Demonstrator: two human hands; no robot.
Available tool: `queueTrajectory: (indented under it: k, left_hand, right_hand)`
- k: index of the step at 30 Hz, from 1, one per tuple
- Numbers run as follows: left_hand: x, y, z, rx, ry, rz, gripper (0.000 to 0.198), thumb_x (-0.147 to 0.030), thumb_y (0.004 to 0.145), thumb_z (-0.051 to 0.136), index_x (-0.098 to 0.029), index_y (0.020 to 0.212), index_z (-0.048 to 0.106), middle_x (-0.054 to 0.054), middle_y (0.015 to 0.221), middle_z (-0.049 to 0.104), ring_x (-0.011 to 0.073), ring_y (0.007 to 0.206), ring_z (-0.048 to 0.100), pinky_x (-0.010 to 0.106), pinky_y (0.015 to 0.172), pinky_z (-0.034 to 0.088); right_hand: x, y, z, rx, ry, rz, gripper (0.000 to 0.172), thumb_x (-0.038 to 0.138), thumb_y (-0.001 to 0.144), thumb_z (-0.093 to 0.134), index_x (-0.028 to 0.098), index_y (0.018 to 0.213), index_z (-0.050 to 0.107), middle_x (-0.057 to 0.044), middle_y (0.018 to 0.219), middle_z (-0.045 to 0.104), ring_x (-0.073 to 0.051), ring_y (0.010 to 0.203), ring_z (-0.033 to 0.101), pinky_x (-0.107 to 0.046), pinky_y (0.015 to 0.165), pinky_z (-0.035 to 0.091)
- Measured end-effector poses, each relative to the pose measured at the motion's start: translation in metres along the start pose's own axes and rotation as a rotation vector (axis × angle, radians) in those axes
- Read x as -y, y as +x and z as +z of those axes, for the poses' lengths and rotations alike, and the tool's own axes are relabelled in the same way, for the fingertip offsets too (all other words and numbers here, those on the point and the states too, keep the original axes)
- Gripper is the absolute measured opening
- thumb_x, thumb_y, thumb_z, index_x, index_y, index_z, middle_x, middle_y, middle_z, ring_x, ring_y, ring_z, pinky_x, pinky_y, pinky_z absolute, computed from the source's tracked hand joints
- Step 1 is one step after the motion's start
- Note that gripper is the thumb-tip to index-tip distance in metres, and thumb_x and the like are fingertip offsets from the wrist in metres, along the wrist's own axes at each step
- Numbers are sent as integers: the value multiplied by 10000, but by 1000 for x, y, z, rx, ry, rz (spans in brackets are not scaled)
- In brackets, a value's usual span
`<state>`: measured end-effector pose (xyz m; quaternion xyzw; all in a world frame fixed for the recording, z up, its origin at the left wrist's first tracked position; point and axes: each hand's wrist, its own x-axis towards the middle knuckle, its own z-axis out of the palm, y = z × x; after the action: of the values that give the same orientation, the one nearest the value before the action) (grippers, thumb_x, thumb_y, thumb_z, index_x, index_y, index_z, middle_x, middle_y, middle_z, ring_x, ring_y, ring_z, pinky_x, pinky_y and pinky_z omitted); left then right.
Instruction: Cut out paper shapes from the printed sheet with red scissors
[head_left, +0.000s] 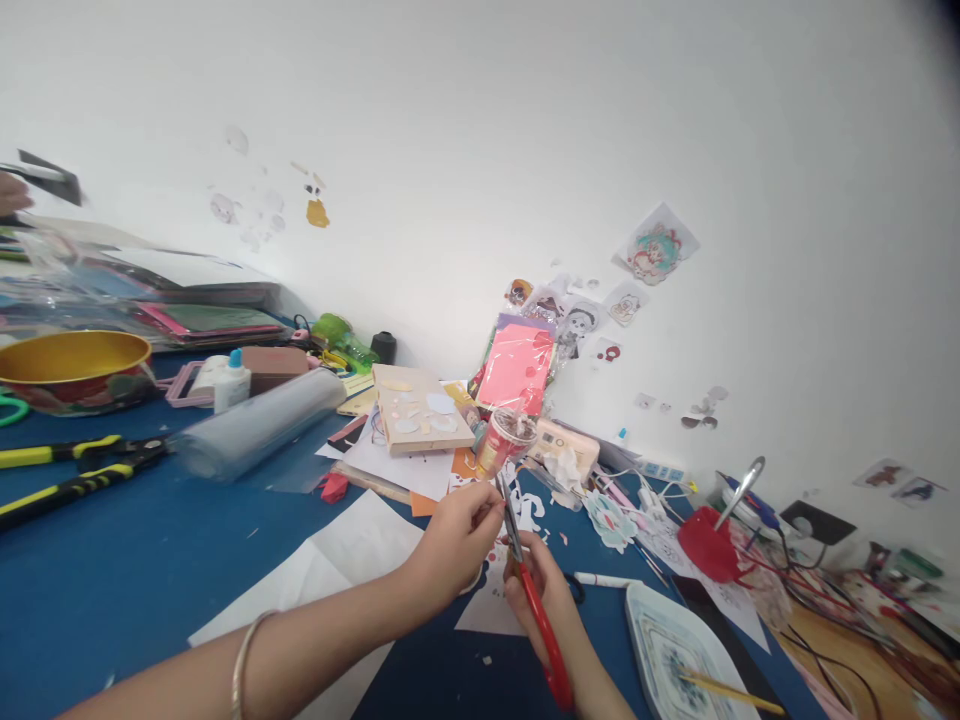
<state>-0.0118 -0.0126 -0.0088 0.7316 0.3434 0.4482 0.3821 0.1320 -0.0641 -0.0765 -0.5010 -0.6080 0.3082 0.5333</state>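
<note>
My left hand, with a bracelet on its arm, is closed in a pinch close to the scissor tips. What it pinches is too small or hidden to make out. My right hand is closed on red-handled scissors, their grey blades pointing up and away beside my left fingers. Below and between the hands lies a white paper sheet with small coloured shapes. Just beyond the tips stands a red, clear-topped cup, with white paper scraps close by.
A white paint tray holding a brush sits at right. White paper lies under my left arm. Farther left are a clear plastic roll, black-yellow pliers and a round tin. A cardboard piece lies behind. Another person's hand shows far left.
</note>
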Motion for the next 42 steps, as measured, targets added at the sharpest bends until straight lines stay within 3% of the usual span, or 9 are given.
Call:
queueTrajectory:
  k: [13,20,42]
  left_hand:
    - [-5,1,-3,43,-70,-43,202,-262,764,410,-189,578,436,-47,560,393,127,566,397,233,540,301]
    - [-5,1,-1,46,-141,-65,219,-301,766,411,-199,574,390,-58,547,366,118,544,380,227,526,294]
    - [-2,0,-1,-34,-70,-11,207,-265,816,394,-190,626,431,-47,581,411,122,572,405,227,549,301]
  right_hand:
    - [20,-1,-5,92,16,41,493,602,736,545,205,1021,475,54,629,365,-101,520,292,-236,484,240]
    - [12,0,-1,21,47,52,516,638,694,556,211,974,486,68,595,345,-85,468,256,-218,427,217]
    - [-12,1,-5,-6,-47,0,438,540,719,592,206,988,502,80,584,322,-86,496,258,-229,458,205]
